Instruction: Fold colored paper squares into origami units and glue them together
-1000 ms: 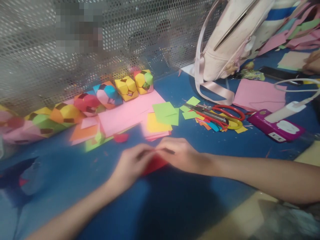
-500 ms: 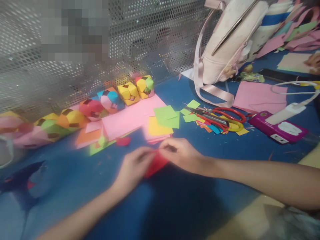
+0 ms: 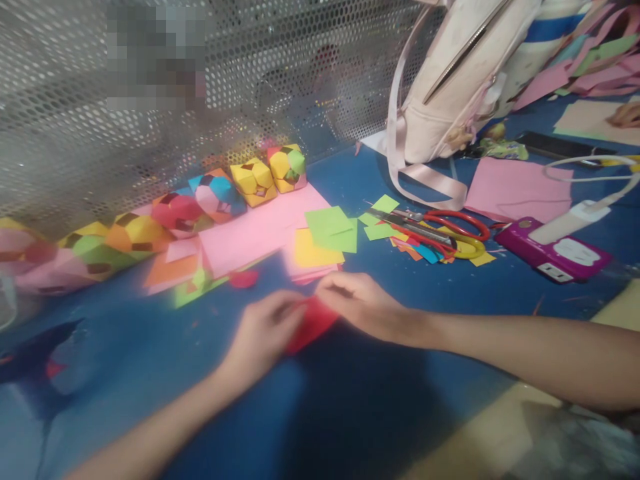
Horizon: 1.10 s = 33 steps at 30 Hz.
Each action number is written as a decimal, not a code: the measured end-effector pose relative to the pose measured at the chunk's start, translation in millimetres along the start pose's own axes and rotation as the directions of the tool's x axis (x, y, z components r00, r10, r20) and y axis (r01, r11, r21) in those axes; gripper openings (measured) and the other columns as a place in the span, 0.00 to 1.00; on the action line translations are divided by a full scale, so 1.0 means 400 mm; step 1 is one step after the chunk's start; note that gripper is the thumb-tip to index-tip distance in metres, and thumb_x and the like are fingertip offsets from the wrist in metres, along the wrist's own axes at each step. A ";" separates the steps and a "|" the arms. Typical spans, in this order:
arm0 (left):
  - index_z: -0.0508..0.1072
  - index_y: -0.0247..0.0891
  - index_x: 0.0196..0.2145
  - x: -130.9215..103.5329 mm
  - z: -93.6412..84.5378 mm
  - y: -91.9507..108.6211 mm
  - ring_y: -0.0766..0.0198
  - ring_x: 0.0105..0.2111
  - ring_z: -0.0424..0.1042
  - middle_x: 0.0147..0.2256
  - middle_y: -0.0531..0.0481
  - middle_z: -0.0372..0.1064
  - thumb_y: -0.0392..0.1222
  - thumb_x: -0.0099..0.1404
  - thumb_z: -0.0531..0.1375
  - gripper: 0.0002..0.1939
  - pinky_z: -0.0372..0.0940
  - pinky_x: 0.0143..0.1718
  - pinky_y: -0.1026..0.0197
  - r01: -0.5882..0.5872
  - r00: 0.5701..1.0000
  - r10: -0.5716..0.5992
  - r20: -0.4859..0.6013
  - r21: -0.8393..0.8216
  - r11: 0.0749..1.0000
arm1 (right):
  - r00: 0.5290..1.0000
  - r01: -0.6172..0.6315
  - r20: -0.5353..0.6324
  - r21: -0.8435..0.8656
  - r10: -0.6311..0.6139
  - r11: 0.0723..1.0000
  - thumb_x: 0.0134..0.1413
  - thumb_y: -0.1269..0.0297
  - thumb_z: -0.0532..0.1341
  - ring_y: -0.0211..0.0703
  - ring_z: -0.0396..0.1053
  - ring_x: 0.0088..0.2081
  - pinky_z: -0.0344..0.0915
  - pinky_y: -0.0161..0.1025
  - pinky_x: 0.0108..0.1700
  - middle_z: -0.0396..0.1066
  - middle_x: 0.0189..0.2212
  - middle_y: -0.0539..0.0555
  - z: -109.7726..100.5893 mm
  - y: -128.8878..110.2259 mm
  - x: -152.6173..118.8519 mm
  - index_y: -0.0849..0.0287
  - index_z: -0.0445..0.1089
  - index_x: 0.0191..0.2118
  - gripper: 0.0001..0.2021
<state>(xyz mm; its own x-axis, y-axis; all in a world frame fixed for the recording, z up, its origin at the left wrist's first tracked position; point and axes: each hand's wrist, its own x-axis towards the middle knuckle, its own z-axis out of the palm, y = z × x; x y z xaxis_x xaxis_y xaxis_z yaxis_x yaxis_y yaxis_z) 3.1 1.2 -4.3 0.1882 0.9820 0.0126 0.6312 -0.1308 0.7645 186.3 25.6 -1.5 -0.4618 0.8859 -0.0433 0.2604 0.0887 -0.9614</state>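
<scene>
A red sheet of paper (image 3: 311, 327) lies low over the blue surface between my two hands. My left hand (image 3: 273, 327) pinches its left edge, fingers closed. At its upper right edge, my right hand (image 3: 353, 300) is closed on the same paper with thumb and fingers together. Just beyond the hands are yellow paper (image 3: 310, 248) and green paper squares (image 3: 330, 227) on a pink stack. To the left rests a small red paper piece (image 3: 243, 279). Fingertip detail is slightly blurred.
Folded paper cubes (image 3: 254, 181) stand in a row along the perforated metal panel (image 3: 240, 80). To the right are scissors (image 3: 440, 233) over paper scraps, a purple power strip (image 3: 555, 250), a pink sheet (image 3: 520, 190) and a pale backpack (image 3: 450, 93). Another person's hand (image 3: 625, 115) shows at far right.
Both hands stay on the red paper, with only a slight shift of the fingers. The whole view has moved a little; nothing was let go.
</scene>
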 end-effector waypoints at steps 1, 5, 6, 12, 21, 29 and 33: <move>0.74 0.37 0.32 0.000 0.001 -0.001 0.65 0.27 0.71 0.26 0.51 0.73 0.40 0.60 0.57 0.07 0.64 0.26 0.67 -0.007 1.000 0.007 0.003 0.012 1.000 | 1.000 0.008 0.010 -0.009 -0.008 1.000 0.53 0.67 0.55 0.34 0.63 0.28 0.60 0.31 0.28 0.67 0.27 0.49 0.000 0.002 0.002 0.61 0.68 0.33 0.06; 0.73 0.37 0.31 -0.002 0.008 -0.001 0.67 0.25 0.69 0.26 0.52 0.73 0.39 0.59 0.57 0.06 0.63 0.26 0.67 -0.021 0.999 0.020 0.026 0.035 0.999 | 0.995 0.095 0.016 -0.084 -0.094 0.992 0.51 0.71 0.57 0.34 0.66 0.29 0.61 0.30 0.30 0.70 0.27 0.50 0.004 0.015 0.007 0.62 0.69 0.31 0.04; 0.73 0.37 0.31 -0.002 0.009 0.000 0.67 0.25 0.69 0.26 0.52 0.72 0.39 0.59 0.57 0.06 0.63 0.25 0.67 -0.021 0.999 0.020 0.033 0.036 0.999 | 0.992 0.126 0.005 -0.107 -0.126 0.986 0.52 0.72 0.57 0.34 0.66 0.29 0.61 0.30 0.31 0.70 0.27 0.50 0.006 0.019 0.008 0.62 0.69 0.29 0.05; 0.70 0.36 0.30 -0.001 0.009 0.009 0.69 0.22 0.66 0.24 0.53 0.70 0.36 0.59 0.55 0.04 0.61 0.23 0.68 -0.037 0.999 0.033 0.039 0.090 0.995 | 0.964 0.252 -0.044 -0.153 -0.261 0.956 0.53 0.70 0.58 0.35 0.67 0.28 0.61 0.31 0.31 0.71 0.25 0.50 0.016 0.035 0.007 0.62 0.70 0.29 0.05; 0.69 0.39 0.34 -0.010 0.029 -0.002 0.67 0.25 0.71 0.29 0.53 0.73 0.37 0.59 0.55 0.05 0.64 0.27 0.67 -0.030 0.998 0.038 -0.050 0.144 0.989 | 0.930 0.335 -0.075 -0.235 -0.360 0.913 0.50 0.73 0.58 0.33 0.63 0.25 0.59 0.30 0.29 0.68 0.23 0.48 0.025 0.053 0.009 0.61 0.68 0.27 0.04; 0.71 0.38 0.37 -0.003 0.021 -0.023 0.64 0.31 0.74 0.34 0.48 0.75 0.38 0.59 0.56 0.08 0.67 0.31 0.65 0.008 0.998 -0.007 -0.062 0.009 1.000 | 0.953 0.259 -0.107 -0.186 -0.282 0.948 0.49 0.72 0.57 0.33 0.62 0.25 0.59 0.30 0.27 0.67 0.22 0.48 0.021 0.051 0.011 0.61 0.68 0.26 0.04; 0.71 0.38 0.38 -0.005 0.023 -0.023 0.64 0.31 0.73 0.35 0.49 0.75 0.37 0.59 0.57 0.09 0.67 0.30 0.65 0.033 0.998 -0.032 -0.056 0.005 0.999 | 0.970 0.198 -0.113 -0.162 -0.217 0.967 0.48 0.72 0.58 0.33 0.61 0.25 0.59 0.30 0.27 0.67 0.22 0.48 0.022 0.046 0.011 0.61 0.68 0.26 0.04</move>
<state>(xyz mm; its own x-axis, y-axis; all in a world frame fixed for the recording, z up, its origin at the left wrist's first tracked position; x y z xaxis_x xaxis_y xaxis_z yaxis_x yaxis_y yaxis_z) 3.8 -0.8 -17.5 0.1255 0.9918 0.0239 0.6405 -0.0994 0.7615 181.4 27.1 -21.6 -0.4086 0.8911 0.1975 0.2980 0.3348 -0.8939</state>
